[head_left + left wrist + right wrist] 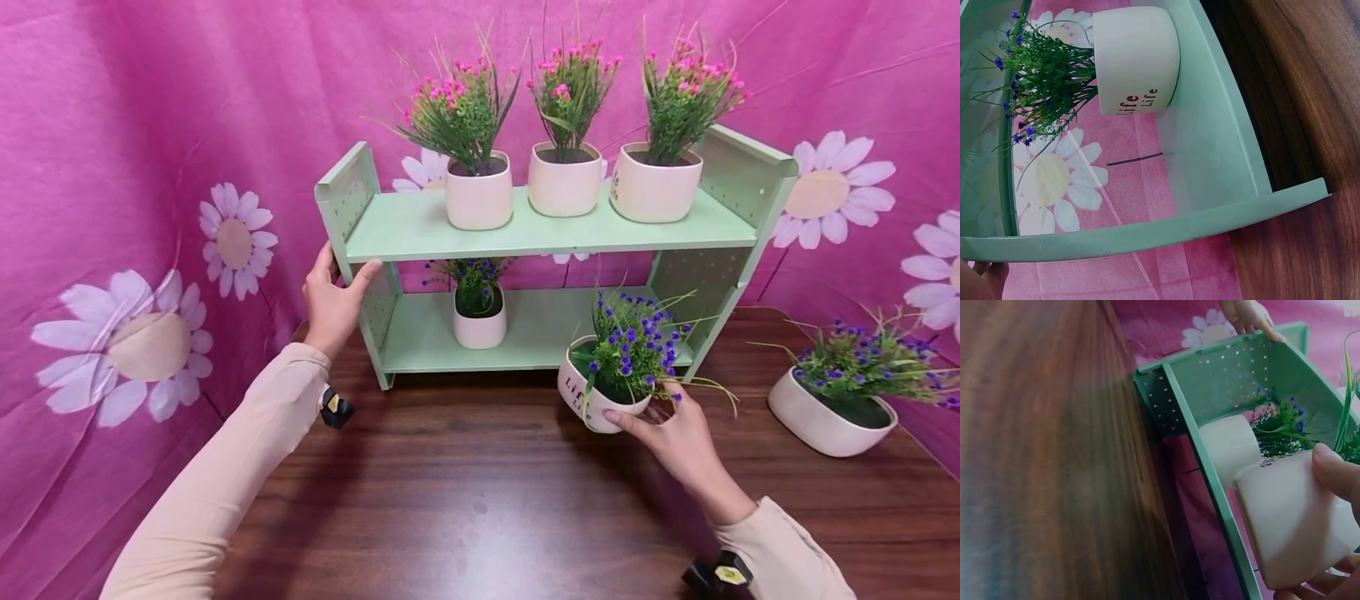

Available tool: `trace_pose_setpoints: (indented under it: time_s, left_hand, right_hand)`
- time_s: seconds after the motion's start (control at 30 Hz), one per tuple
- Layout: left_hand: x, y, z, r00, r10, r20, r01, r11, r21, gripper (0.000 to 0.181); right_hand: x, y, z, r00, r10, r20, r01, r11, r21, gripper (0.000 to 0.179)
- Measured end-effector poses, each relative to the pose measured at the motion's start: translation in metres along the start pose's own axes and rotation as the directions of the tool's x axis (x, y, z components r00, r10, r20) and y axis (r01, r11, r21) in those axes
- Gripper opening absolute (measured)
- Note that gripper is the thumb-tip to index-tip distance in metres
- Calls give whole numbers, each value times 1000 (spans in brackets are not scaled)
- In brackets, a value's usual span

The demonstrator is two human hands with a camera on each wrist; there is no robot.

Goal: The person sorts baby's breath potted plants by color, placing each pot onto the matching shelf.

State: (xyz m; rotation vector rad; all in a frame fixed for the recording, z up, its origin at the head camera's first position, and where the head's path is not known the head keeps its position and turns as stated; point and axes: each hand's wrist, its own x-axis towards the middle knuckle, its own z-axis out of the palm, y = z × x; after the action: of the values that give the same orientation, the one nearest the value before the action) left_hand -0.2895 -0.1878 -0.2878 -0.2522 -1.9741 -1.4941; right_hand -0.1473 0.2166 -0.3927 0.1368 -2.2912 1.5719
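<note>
My right hand (686, 442) holds a white pot of purple flowers (626, 346), thumb on its near side. The pot tilts, its printed lettering facing forward, in front of the lower board's right part. In the right wrist view this held pot (1300, 519) overlaps another behind it. My left hand (333, 304) grips the left side panel of a green two-tier shelf (397, 237), thumb at the front edge and fingers on the outer side. A second pot of purple flowers (480, 329) stands on the lower board, toward the left; its lettering shows in the left wrist view.
Three white pots with pink flowers (564, 187) stand in a row on the top board. Another purple-flowered pot (832, 417) sits on the wooden table (465, 492), right of the shelf. A pink curtain with daisies (153, 346) hangs behind.
</note>
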Motion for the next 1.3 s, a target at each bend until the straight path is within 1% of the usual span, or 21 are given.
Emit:
trace_pose_setpoints:
  time_s: [0.17, 0.3, 0.37, 0.43, 0.53, 0.6, 0.67, 0.9, 1.03, 1.23, 1.3]
  left_hand:
    - [-1, 0, 0, 1000, -2, 4, 2, 1000, -1, 64]
    - [-1, 2, 0, 1000, 5, 2, -5, 1000, -9, 62]
    - [-4, 11, -1, 1000, 1, 4, -1, 1000, -4, 61]
    - [-5, 12, -1, 1000, 1, 2, -1, 1000, -7, 61]
    - [-5, 10, -1, 1000, 0, 1, 0, 1000, -8, 61]
    - [-1, 0, 0, 1000, 4, -1, -4, 1000, -16, 63]
    - [-1, 0, 0, 1000, 2, 2, -2, 1000, -15, 63]
    - [-1, 0, 0, 1000, 6, 5, -6, 1000, -15, 63]
    - [-1, 1, 0, 1000, 7, 3, -7, 1000, -14, 63]
    - [-1, 0, 0, 1000, 19, 10, -19, 1000, -10, 63]
    - [-2, 3, 0, 1000, 20, 13, -20, 1000, -7, 63]
  right_hand:
    - [14, -2, 9, 997, 13, -81, -18, 997, -70, 68]
    - [26, -1, 20, 991, 55, -124, -58, 998, -22, 65]
    - [32, 0, 26, 987, 75, -141, -72, 997, 28, 65]
    - [36, 1, 32, 982, 93, -162, -86, 995, 55, 63]
    - [43, 3, 40, 977, 108, -186, -95, 992, 79, 64]
    - [48, 3, 44, 972, 113, -206, -102, 993, 63, 65]
    - [53, 5, 48, 969, 110, -222, -102, 994, 46, 66]
    - [72, 6, 61, 961, 96, -258, -88, 995, 42, 68]
    - [84, 6, 69, 953, 83, -292, -86, 996, 2, 71]
    - [100, 5, 80, 950, 94, -297, -97, 995, 5, 75]
    - [105, 5, 84, 950, 100, -296, -104, 995, 3, 76]
